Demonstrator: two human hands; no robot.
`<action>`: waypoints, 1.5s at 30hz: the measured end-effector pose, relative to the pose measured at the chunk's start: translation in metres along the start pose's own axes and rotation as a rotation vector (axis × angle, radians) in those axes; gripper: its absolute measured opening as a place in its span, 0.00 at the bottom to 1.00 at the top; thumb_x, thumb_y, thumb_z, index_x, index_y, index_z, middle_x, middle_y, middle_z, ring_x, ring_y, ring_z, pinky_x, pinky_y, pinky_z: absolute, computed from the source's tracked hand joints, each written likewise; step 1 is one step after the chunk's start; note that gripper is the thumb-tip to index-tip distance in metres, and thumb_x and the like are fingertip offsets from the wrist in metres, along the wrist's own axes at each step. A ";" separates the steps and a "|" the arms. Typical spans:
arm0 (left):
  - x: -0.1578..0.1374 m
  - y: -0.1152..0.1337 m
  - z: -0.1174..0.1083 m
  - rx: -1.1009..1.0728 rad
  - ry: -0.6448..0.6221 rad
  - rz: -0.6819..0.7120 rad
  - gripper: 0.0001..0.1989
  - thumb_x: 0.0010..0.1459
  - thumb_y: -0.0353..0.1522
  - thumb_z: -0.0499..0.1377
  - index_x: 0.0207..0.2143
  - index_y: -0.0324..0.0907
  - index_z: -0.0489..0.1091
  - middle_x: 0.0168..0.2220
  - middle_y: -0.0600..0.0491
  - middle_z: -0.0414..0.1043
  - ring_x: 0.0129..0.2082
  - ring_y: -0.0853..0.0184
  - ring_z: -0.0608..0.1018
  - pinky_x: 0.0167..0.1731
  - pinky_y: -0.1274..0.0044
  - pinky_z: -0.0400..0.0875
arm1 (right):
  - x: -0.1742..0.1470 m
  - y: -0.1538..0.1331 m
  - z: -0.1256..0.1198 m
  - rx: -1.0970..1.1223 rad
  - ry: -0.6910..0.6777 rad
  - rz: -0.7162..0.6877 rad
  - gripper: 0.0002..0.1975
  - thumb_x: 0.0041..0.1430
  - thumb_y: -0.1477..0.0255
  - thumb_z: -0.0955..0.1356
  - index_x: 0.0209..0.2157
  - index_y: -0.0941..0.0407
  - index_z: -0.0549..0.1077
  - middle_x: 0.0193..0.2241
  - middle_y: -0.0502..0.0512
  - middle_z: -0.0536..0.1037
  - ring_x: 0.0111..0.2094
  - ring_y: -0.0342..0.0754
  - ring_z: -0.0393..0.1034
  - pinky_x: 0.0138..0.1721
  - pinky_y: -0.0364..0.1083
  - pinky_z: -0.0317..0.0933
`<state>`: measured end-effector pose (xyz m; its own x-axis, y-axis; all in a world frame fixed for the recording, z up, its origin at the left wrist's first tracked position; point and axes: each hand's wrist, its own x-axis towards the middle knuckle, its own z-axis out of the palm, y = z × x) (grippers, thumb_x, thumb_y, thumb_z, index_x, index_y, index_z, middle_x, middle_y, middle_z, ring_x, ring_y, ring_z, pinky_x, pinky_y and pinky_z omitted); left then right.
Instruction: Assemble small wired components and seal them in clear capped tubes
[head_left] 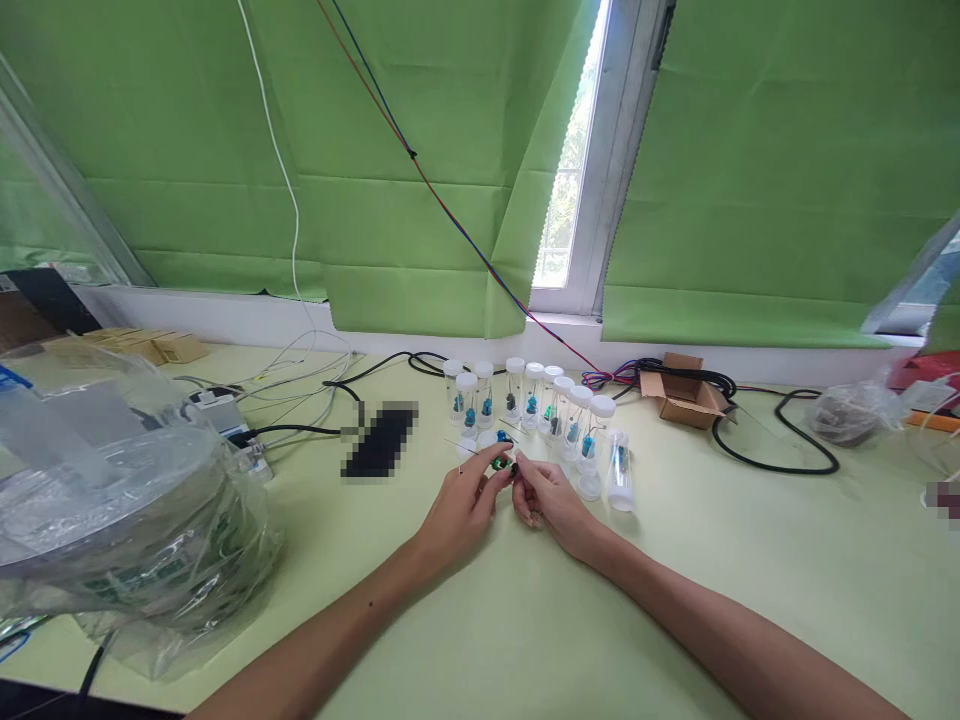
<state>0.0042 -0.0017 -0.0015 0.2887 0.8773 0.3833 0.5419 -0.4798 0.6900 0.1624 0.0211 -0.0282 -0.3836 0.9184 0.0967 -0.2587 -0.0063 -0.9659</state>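
Note:
Over the middle of the tabletop, my left hand (465, 502) pinches a small green part (500, 463) between thumb and fingers. My right hand (553, 497) meets it there, thumb and forefinger pressed together at the part's right edge; what they grip is too small to make out. Thin wire-like pieces stick out near my left fingertips. Just beyond the fingers lies a small blue piece (505, 437). Several clear tubes with white caps (531, 395) stand behind my hands, with small blue or dark parts inside. One more clear tube (620, 470) is at the right of the group.
At the left stands a large plastic-wrapped round object (135, 500). A blurred black rectangle (381, 440) lies beside cables. An open cardboard box (684, 392) and a looped black cable (780, 467) are at the back right. Red and blue wires (465, 235) hang before green blinds.

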 end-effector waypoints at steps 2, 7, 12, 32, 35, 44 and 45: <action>0.000 0.000 0.000 0.006 0.011 -0.010 0.20 0.67 0.39 0.48 0.58 0.43 0.65 0.36 0.52 0.77 0.22 0.71 0.74 0.32 0.77 0.69 | -0.001 -0.002 -0.001 0.027 -0.005 -0.002 0.22 0.60 0.51 0.66 0.26 0.57 0.68 0.12 0.44 0.66 0.12 0.37 0.53 0.14 0.39 0.47; 0.000 -0.002 0.000 0.001 0.014 -0.003 0.19 0.67 0.38 0.48 0.57 0.43 0.65 0.37 0.52 0.77 0.22 0.71 0.73 0.30 0.78 0.69 | -0.004 -0.007 -0.001 0.099 -0.037 0.006 0.18 0.58 0.56 0.69 0.30 0.56 0.68 0.13 0.43 0.66 0.13 0.37 0.53 0.15 0.38 0.47; 0.000 -0.004 0.001 0.020 0.008 0.012 0.19 0.68 0.38 0.48 0.58 0.43 0.65 0.38 0.51 0.77 0.23 0.71 0.74 0.32 0.77 0.69 | -0.003 -0.007 0.000 0.080 -0.032 0.000 0.20 0.57 0.54 0.69 0.27 0.57 0.68 0.12 0.44 0.65 0.12 0.37 0.53 0.15 0.39 0.46; 0.000 -0.004 0.001 0.019 0.014 -0.002 0.20 0.68 0.38 0.48 0.59 0.44 0.63 0.47 0.48 0.76 0.28 0.69 0.78 0.32 0.77 0.71 | -0.005 -0.007 0.000 0.095 -0.024 0.017 0.18 0.56 0.55 0.70 0.33 0.57 0.69 0.13 0.43 0.67 0.13 0.37 0.54 0.15 0.39 0.47; 0.000 -0.005 0.002 0.016 0.019 0.014 0.19 0.68 0.37 0.49 0.58 0.44 0.64 0.48 0.48 0.76 0.30 0.68 0.79 0.33 0.77 0.72 | -0.005 -0.008 -0.001 0.096 -0.033 0.010 0.17 0.57 0.56 0.70 0.32 0.57 0.69 0.13 0.43 0.67 0.13 0.37 0.53 0.15 0.39 0.46; 0.000 -0.003 0.002 0.027 0.029 0.048 0.19 0.67 0.36 0.49 0.57 0.42 0.66 0.38 0.49 0.79 0.31 0.66 0.79 0.36 0.76 0.73 | -0.003 -0.002 0.000 0.046 0.000 0.002 0.22 0.59 0.52 0.67 0.25 0.58 0.69 0.12 0.44 0.65 0.12 0.37 0.53 0.15 0.40 0.46; 0.000 -0.003 0.001 0.032 0.032 0.045 0.19 0.67 0.36 0.49 0.57 0.42 0.66 0.37 0.49 0.79 0.31 0.66 0.79 0.36 0.76 0.73 | -0.003 -0.002 0.000 0.041 0.000 -0.001 0.22 0.59 0.52 0.67 0.26 0.58 0.69 0.12 0.44 0.65 0.12 0.37 0.53 0.15 0.40 0.46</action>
<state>0.0037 -0.0004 -0.0043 0.2882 0.8537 0.4337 0.5538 -0.5181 0.6518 0.1636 0.0183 -0.0265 -0.3836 0.9183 0.0979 -0.2951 -0.0215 -0.9552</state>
